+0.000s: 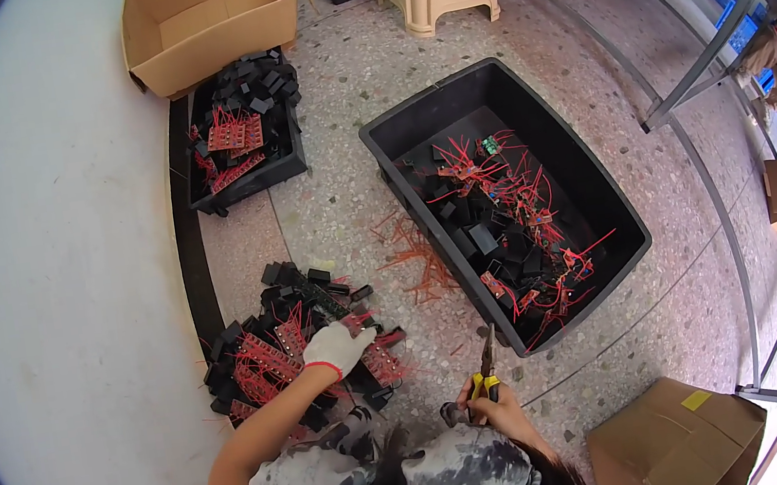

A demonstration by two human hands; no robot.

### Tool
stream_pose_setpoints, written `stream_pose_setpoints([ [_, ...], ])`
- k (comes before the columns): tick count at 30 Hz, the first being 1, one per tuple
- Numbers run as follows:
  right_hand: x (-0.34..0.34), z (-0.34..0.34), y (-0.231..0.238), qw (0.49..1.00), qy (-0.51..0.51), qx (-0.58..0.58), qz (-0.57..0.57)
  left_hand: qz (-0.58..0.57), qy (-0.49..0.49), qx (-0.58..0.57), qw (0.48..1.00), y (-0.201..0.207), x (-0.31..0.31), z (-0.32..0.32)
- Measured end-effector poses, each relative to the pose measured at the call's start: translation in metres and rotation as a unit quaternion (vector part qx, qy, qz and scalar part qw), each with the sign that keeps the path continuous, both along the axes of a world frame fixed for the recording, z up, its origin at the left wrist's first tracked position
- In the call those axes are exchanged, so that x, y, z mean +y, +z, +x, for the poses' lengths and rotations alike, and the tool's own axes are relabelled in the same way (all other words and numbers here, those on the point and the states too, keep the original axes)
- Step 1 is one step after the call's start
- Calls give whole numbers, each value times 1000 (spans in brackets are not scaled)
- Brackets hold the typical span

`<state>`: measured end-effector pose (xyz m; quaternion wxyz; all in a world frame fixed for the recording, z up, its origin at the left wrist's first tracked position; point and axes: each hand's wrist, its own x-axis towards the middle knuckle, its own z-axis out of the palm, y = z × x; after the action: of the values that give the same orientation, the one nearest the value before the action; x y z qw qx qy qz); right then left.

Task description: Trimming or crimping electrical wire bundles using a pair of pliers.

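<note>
My left hand, in a white knitted glove with a red cuff, is at the right side of a floor pile of black box-shaped parts and red circuit boards with red wires. Its fingers close on a red circuit board at the pile's edge; the fingertips are partly hidden. In my bare right hand is a pair of pliers with yellow-and-black handles, jaws pointing away from me. The jaws lie close to the near corner of a large black tub.
Red-wired boards and black parts lie in the tub. Cut red wires litter the floor beside it. A smaller black crate of parts, an open carton and a beige stool stand farther off. A cardboard box is near right.
</note>
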<state>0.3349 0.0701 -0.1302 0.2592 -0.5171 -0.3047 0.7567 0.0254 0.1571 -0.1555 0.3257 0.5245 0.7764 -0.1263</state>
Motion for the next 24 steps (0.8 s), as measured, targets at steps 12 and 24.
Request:
stream_pose_setpoints([
  [12, 20, -1, -5, 992, 87, -70, 51, 163, 146, -458, 862, 23, 4, 46],
  [24, 88, 33, 99, 969, 20, -143, 200, 191, -121, -392, 892, 196, 114, 151],
])
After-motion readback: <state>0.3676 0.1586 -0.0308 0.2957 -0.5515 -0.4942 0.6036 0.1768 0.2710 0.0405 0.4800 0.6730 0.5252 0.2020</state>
